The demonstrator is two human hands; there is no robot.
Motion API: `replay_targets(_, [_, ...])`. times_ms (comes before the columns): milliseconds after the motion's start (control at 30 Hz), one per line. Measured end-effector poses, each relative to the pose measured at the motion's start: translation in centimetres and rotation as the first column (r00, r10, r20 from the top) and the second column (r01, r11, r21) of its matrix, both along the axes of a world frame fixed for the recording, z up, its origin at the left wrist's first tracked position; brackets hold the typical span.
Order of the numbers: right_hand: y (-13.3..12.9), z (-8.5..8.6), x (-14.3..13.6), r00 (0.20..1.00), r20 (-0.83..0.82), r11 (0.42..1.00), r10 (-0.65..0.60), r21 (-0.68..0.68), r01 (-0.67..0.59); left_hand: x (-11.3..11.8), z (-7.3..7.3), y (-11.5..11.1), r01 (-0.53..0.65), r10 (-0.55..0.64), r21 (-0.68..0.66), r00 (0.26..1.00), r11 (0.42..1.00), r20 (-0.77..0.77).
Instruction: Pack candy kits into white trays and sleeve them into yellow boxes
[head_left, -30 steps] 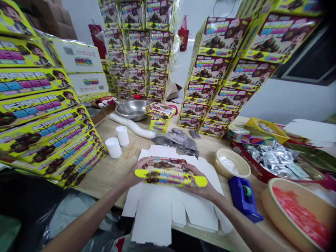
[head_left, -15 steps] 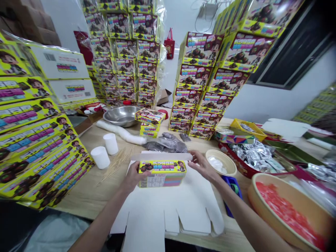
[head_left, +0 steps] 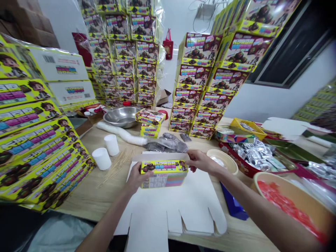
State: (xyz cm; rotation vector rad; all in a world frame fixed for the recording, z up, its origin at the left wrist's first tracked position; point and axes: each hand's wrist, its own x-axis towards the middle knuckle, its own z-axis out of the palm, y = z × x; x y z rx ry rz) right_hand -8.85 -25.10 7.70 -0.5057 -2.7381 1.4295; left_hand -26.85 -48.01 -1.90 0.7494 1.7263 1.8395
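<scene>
A yellow printed carton (head_left: 164,175) stands on a pile of flat white card sheets (head_left: 157,203), its pale flap raised along the far edge. My left hand (head_left: 138,175) grips the carton's left end, thumb over the front edge. At the right end, my right hand (head_left: 197,160) is closed at the corner of the flap, fingers pressed together. Behind the carton lie dark plastic packets (head_left: 174,142). Thin wooden sticks (head_left: 118,164) and two white cups (head_left: 102,158) are to the left.
Stacked cartons (head_left: 39,150) rise at the left, with more stacks (head_left: 194,77) behind. A steel bowl (head_left: 122,117) sits at the back. On the right are a cream bowl (head_left: 231,161), a blue object (head_left: 232,203), foil packets (head_left: 249,154) and a tub (head_left: 259,178) of red packets.
My right hand has moved left and inward, its fingers closing at the flap's right corner. My left hand still holds the carton.
</scene>
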Motion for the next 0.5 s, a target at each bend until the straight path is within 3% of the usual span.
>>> replay_targets(233, [-0.46,-0.18,-0.21,0.999,0.026,0.999,-0.041,0.012,0.041,0.1,0.38,-0.1,0.048,-0.051,0.054,0.998,0.997,0.047])
replay_targets(300, [-0.56,-0.26,-0.01,1.0,0.014,0.988,-0.02,0.156,0.018,0.15,0.27,0.04,0.05,-0.054,0.078,0.997,0.996,0.055])
replay_targets(400, [-0.62,-0.07,0.0,0.995,0.003,0.913,0.096,0.397,-0.089,0.4,-0.12,0.39,0.002,-0.013,0.137,0.997,0.991,0.081])
replay_targets(500, [-0.67,0.26,-0.83,0.977,0.031,0.839,0.21,0.507,-0.196,0.49,-0.25,0.38,-0.028,0.008,0.18,0.994,0.983,0.108])
